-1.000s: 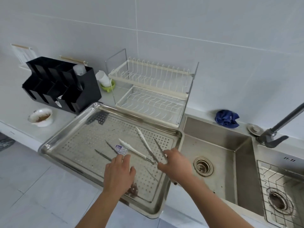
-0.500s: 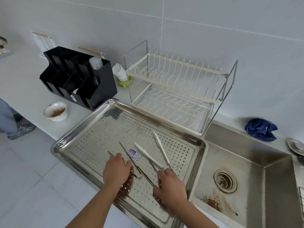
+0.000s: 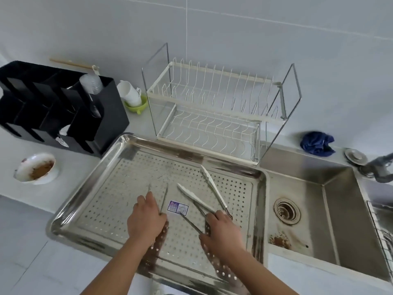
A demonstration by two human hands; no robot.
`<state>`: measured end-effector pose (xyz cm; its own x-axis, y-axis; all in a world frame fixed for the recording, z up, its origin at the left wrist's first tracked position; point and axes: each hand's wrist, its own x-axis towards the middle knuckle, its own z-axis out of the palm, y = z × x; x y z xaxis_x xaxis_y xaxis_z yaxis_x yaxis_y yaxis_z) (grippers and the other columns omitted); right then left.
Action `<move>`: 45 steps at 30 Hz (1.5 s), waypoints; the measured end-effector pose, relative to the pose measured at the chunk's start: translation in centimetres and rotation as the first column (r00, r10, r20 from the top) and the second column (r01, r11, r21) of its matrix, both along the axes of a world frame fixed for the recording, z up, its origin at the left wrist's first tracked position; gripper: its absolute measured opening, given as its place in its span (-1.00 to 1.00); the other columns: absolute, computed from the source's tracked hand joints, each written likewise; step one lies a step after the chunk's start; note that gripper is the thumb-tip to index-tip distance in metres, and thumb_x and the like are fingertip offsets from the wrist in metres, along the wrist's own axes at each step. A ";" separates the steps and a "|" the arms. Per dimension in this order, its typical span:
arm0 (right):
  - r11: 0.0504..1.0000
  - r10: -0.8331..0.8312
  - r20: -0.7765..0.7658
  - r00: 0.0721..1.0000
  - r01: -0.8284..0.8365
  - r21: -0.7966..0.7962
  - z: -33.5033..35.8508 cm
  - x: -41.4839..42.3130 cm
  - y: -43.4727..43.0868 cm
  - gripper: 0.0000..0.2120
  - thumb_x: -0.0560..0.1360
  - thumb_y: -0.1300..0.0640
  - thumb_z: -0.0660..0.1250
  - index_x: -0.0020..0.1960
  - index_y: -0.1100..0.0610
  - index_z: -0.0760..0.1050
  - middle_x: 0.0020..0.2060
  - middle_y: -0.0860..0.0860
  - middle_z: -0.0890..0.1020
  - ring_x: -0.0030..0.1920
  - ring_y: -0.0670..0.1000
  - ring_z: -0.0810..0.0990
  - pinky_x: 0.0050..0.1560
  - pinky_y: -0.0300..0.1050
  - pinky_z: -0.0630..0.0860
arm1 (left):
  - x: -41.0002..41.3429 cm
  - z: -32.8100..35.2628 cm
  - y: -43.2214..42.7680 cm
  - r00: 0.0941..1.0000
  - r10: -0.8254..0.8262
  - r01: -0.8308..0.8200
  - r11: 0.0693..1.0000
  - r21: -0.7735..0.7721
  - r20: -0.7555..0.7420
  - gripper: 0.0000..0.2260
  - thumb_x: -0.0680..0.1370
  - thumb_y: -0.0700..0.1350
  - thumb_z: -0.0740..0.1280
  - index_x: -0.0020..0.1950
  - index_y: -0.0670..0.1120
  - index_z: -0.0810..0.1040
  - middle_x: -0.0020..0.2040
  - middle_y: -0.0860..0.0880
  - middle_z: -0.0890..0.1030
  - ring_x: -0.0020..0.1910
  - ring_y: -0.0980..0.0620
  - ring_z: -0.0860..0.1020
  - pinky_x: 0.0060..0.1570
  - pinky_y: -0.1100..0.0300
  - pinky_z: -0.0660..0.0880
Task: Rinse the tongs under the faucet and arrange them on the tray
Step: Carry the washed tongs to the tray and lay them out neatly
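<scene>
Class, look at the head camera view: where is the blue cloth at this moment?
The blue cloth lies crumpled on the counter ledge behind the sink, on the right of the view, between the dish rack and the faucet base.

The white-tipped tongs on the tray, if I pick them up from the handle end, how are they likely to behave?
The white-tipped tongs look long and thin, so probably light, with the tips likely to swing or droop. Their arms lie splayed apart, so they may spring open unless squeezed. On the smooth steel tray they would probably slide easily if nudged. The right hand is already at their handle end.
</scene>
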<state>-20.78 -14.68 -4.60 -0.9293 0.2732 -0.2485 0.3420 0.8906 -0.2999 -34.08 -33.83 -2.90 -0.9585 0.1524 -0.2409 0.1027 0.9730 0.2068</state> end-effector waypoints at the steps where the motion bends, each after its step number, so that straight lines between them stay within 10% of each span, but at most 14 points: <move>1: 1.000 -0.025 -0.006 1.000 0.025 -0.001 0.0 -0.4 -0.7 -0.64 0.50 -0.20 0.34 0.19 -0.04 0.46 0.14 -0.07 0.51 0.10 0.01 0.52 -0.06 -0.08 0.59 | -0.4 0.0 -0.6 1.000 -0.027 0.027 1.000 0.002 -0.004 -0.37 0.48 0.09 0.43 0.45 -0.08 0.27 0.18 -0.09 0.45 0.03 -0.04 0.54 -0.30 0.17 0.41; 17: 0.907 -0.382 0.055 0.923 0.385 -0.170 0.7 -5.8 -9.5 -0.48 0.45 -0.17 0.50 0.27 0.05 0.42 0.06 0.03 0.61 -0.07 0.04 0.57 -0.16 -0.11 0.48 | -5.1 0.4 -6.6 0.971 -0.226 0.223 0.974 0.042 0.075 -0.36 0.50 0.15 0.41 0.46 -0.13 0.34 0.25 -0.13 0.48 0.01 -0.03 0.57 -0.25 0.21 0.43; 45: 0.852 -0.480 0.131 0.867 0.497 -0.168 0.3 -9.8 -15.1 -0.31 0.50 -0.23 0.42 0.45 0.03 0.21 -0.30 -0.08 0.54 -0.27 0.03 0.51 -0.49 -0.19 0.29 | -8.3 -0.2 -8.8 0.960 -0.260 0.249 0.962 0.113 0.102 -0.60 0.49 0.16 0.42 0.15 -0.10 0.50 0.12 -0.08 0.54 -0.18 0.04 0.53 -0.31 0.23 0.41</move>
